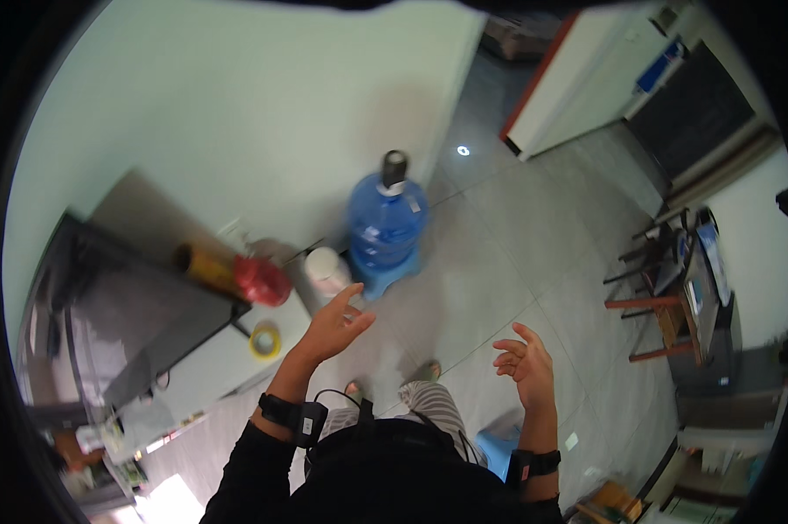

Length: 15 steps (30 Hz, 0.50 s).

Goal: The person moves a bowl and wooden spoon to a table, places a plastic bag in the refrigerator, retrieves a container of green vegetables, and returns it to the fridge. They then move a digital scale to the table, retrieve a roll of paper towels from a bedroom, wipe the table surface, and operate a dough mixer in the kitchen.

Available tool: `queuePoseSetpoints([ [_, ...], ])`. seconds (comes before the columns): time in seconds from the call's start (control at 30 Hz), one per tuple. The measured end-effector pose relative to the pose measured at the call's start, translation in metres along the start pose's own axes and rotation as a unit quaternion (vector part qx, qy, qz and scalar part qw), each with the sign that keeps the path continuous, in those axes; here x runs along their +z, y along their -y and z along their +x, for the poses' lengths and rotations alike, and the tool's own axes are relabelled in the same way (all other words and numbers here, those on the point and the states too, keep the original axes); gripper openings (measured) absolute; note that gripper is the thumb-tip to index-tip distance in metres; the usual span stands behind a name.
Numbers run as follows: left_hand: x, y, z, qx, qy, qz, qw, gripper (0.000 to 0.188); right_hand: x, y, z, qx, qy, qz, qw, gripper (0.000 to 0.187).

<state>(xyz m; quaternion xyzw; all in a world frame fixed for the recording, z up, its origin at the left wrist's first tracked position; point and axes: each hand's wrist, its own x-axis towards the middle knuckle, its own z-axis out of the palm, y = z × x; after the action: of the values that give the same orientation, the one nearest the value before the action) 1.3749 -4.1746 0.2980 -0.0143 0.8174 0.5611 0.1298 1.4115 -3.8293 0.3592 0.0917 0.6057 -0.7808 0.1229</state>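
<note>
My left hand (331, 327) is held out in mid-air with thumb and fingers apart, and nothing is in it. It is nearest to a white rounded container (326, 269) beside the cabinet. My right hand (526, 365) is raised above the floor, empty, its fingers loosely curled and spread. Ahead of both hands, a large blue water bottle (381, 229) with a black pump (395, 169) on top stands on a blue stool (388, 277) by the wall. Neither hand touches anything. Dark straps with small devices are on both forearms.
At left, a white cabinet (222, 365) bears a television (149, 314), a roll of yellow tape (264, 341) and a red plastic bag (263, 281). A wooden table (694, 301) with chairs stands at right. Another blue stool (496, 450) is beside my legs. An open door (577, 96) is at the far right.
</note>
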Motion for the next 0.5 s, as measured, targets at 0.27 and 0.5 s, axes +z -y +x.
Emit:
queuePoseSetpoints([
  [0.27, 0.114, -0.097, 0.207, 0.049, 0.015, 0.096, 0.994, 0.043, -0.168, 0.073, 0.095, -0.077, -0.155, 0.081, 0.982, 0.035],
  [0.5, 0.174, -0.179, 0.339, 0.064, 0.05, 0.096, 0.992, 0.029, -0.263, 0.157, 0.199, -0.095, -0.214, 0.091, 0.968, 0.019],
])
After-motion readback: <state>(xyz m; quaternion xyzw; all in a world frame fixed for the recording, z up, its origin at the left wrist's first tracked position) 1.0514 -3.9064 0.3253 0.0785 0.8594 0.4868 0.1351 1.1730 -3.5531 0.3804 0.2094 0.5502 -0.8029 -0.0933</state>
